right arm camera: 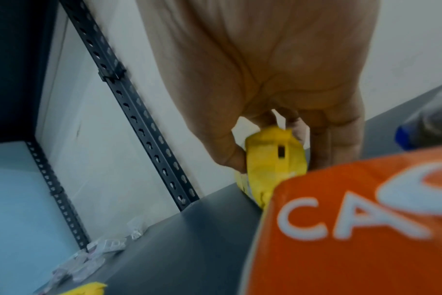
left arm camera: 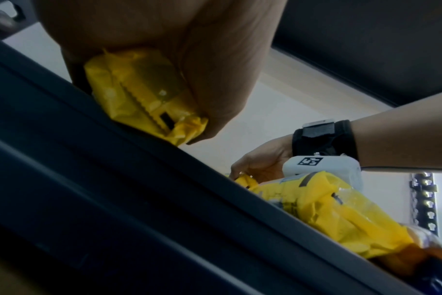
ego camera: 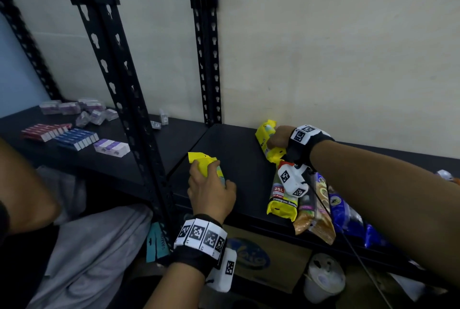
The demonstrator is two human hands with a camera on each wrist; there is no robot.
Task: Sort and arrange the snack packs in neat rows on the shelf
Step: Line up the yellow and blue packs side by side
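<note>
On the black shelf (ego camera: 239,159), my left hand (ego camera: 211,189) grips a yellow pack (ego camera: 202,163) near the front left; the left wrist view shows that pack (left arm camera: 139,89) pressed under the palm. At the back of the shelf by the wall, my right hand (ego camera: 277,138) holds a second yellow pack (ego camera: 267,138), seen in the right wrist view as a pack (right arm camera: 275,157) pinched between thumb and fingers. A pile of packs lies to the right: a yellow one (ego camera: 283,199), brown ones (ego camera: 316,214) and blue ones (ego camera: 348,214).
Black slotted uprights (ego camera: 119,79) divide this shelf from the left bay, where small red (ego camera: 44,131), blue (ego camera: 77,138) and purple boxes (ego camera: 112,146) lie. An orange pack (right arm camera: 353,229) fills the right wrist view. A cardboard box (ego camera: 261,259) and a cup (ego camera: 323,278) sit below.
</note>
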